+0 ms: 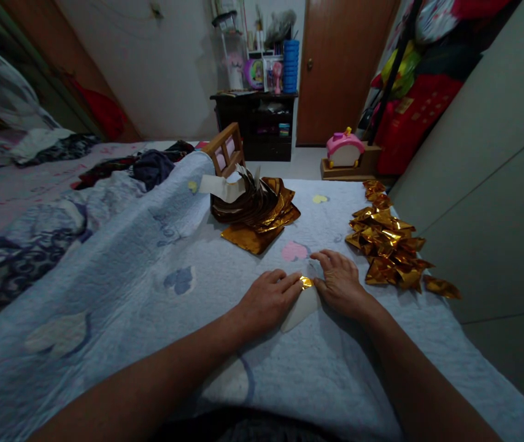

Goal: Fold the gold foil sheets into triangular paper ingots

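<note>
A sheet of gold foil paper [299, 310] lies on the cloth in front of me, partly folded, its pale back facing up and a small shiny gold patch showing between my hands. My left hand [271, 296] presses on its left side, fingers together and fingertips at the gold patch. On the other side my right hand [339, 281] has its fingers stretched out and apart, with the thumb against the paper's edge. Part of the paper is hidden under the hands. Beyond them stands a fanned stack of gold foil sheets [255, 205]. Folded gold foil pieces [388, 245] are heaped to the right.
A light blue quilted cloth [188, 344] with heart shapes covers the surface. Behind the stack rises a wooden chair back [225, 150]. Bedding [59, 215] lies to the left. A pink toy [345, 149], a dark cabinet [257, 129] and a door [342, 73] are farther back.
</note>
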{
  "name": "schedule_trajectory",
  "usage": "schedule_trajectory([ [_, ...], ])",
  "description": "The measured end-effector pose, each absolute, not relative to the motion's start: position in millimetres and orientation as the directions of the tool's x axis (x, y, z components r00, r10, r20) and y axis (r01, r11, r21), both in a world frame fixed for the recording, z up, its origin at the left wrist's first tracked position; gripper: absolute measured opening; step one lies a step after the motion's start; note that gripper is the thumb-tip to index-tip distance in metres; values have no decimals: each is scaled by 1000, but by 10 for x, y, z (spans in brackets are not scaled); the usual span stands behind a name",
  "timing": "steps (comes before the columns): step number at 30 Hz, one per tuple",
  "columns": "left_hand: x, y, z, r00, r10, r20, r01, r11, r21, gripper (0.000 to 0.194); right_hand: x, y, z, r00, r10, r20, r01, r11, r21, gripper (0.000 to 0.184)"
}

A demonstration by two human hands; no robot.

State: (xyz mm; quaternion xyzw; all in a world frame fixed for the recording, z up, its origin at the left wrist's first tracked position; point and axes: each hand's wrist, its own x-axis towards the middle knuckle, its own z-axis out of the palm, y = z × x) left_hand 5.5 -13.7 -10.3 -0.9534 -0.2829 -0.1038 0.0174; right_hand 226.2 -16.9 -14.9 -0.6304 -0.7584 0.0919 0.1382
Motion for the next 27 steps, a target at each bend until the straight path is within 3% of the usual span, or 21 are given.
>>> schedule_trajectory([
  [4,38,-124,-138,807,553,208,548,-832,85,40,2307,-138,-101,-165,978,129,890,204,-408,46],
  [7,25,-110,-179,794,562,231,547,-827,132,40,2273,-123,-17,-115,982,149,868,173,-465,27],
  [13,21,-100,-206,758,588,282,548,-809,214,36,2138,-168,21,-176,978,108,930,201,-308,13],
  [16,20,-92,-200,696,638,329,559,-769,309,32,2124,-183,-6,-214,971,103,924,235,-302,9],
  [23,-21,-56,-162,653,677,339,474,-715,514,41,2124,-168,-5,-236,963,126,871,267,-412,6],
  [27,-46,-59,-70,662,683,310,348,-646,680,46,2119,-165,54,-250,953,169,752,301,-586,7],
])
